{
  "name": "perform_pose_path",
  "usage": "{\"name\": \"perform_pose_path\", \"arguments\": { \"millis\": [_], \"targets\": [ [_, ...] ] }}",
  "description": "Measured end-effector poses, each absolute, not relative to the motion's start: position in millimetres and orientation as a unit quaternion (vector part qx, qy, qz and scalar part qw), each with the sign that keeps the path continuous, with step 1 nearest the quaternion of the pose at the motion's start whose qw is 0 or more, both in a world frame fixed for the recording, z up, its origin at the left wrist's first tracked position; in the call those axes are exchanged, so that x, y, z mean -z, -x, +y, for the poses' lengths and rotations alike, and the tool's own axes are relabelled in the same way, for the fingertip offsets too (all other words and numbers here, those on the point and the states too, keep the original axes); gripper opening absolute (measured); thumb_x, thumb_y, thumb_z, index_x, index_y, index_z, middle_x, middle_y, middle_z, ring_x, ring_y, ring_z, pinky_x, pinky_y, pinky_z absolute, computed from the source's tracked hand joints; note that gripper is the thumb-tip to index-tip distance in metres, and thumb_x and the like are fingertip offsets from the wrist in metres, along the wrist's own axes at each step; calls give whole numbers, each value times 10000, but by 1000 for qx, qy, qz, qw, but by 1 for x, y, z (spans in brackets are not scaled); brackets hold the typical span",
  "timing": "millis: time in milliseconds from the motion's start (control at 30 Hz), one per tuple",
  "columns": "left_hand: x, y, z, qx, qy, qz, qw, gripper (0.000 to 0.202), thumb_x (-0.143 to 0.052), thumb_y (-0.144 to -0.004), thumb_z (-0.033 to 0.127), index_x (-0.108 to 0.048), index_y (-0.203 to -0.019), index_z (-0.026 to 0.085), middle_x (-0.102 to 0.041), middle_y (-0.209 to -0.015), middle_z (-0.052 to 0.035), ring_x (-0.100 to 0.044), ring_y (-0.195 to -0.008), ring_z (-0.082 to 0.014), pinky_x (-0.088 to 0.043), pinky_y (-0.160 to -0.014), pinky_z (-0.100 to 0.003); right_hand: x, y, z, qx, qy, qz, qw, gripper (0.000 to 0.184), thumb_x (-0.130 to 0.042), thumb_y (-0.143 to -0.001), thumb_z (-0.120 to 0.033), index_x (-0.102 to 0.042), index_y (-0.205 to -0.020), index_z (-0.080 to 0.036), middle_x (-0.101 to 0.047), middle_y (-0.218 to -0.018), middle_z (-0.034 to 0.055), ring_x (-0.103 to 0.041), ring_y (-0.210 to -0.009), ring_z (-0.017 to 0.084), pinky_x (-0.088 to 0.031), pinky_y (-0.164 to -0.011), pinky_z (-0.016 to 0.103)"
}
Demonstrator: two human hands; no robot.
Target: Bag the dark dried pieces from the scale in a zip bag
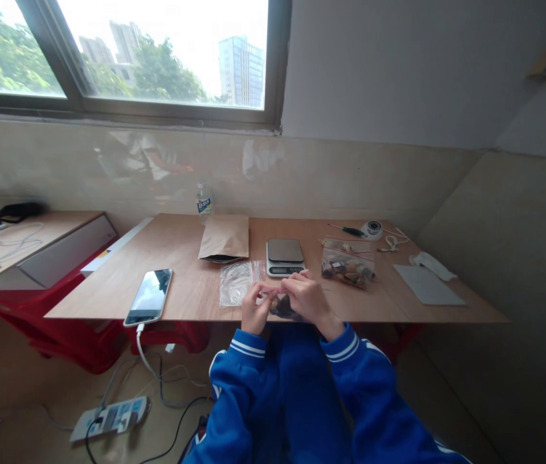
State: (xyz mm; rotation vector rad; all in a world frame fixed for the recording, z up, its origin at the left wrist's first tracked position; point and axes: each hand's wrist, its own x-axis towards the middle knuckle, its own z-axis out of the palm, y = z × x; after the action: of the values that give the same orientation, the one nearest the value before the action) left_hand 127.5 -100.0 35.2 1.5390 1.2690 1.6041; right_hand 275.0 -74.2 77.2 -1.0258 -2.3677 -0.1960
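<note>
At the table's front edge, my left hand [256, 309] and my right hand [308, 298] pinch the pinkish top strip of a small clear zip bag [282, 307]. Dark brown pieces fill the bag, which my right hand partly covers. Just beyond my hands stands a white kitchen scale [285, 256] with a bare metal plate. Left of it lies a flat clear plastic bag [235, 283]. A larger zip bag of brown and dark pieces [348, 267] rests to the right of the scale.
A brown paper pouch [225, 237] and a bottle [203, 203] are at the back. A phone [149, 296] with a cable lies left. Rightward are a screwdriver [353, 231], a dome camera [373, 229] and a white sheet [427, 285]. A power strip [109, 417] is on the floor.
</note>
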Motion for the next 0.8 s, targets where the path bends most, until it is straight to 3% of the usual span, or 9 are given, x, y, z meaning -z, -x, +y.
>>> {"name": "perform_pose_path", "arguments": {
  "millis": [133,233,400,567,800],
  "targets": [
    [-33,-128,-100,-617,-560,495,248,176,-592,-804,371,-642,-746,213,-623,-778,-25,-570,-782,-172,-424,-670,-284,-74,-284,-71,46,375,-882,283,169,-515,-908,-257,-673,-850,-236,-684,-768,24,-584,-768,176,-382,-790,303],
    [-29,-126,-98,-617,-555,508,231,170,-593,-800,368,-628,-740,212,-617,-783,-22,-567,-797,-175,-417,-673,-285,-70,-293,-69,50,389,-873,289,168,-550,-889,-326,-668,-806,-240,-670,-743,20,-576,-741,180,-385,-773,303],
    [-27,-126,-98,-616,-560,504,229,166,-591,-809,364,-621,-752,211,-614,-780,-19,-574,-798,-174,-429,-710,-294,-67,-294,-68,83,410,-855,307,291,-530,-900,-283,-606,-629,-212,-605,-620,14,-551,-657,161,-367,-717,282],
    [-27,-123,-98,-633,-544,483,265,167,-569,-832,364,-619,-803,207,-661,-861,-30,-607,-881,-187,-441,-841,-326,-67,-296,-66,60,391,-876,277,226,-519,-910,-311,-638,-737,-225,-664,-705,12,-574,-705,173,-361,-734,293],
    [-25,-128,-97,-605,-559,494,280,139,-579,-823,342,-610,-789,211,-660,-772,-3,-615,-798,-175,-460,-755,-292,-67,-310,-64,40,421,-855,300,262,-483,-926,-274,-639,-726,-213,-680,-730,25,-574,-698,179,-380,-724,294]
  ]
}}
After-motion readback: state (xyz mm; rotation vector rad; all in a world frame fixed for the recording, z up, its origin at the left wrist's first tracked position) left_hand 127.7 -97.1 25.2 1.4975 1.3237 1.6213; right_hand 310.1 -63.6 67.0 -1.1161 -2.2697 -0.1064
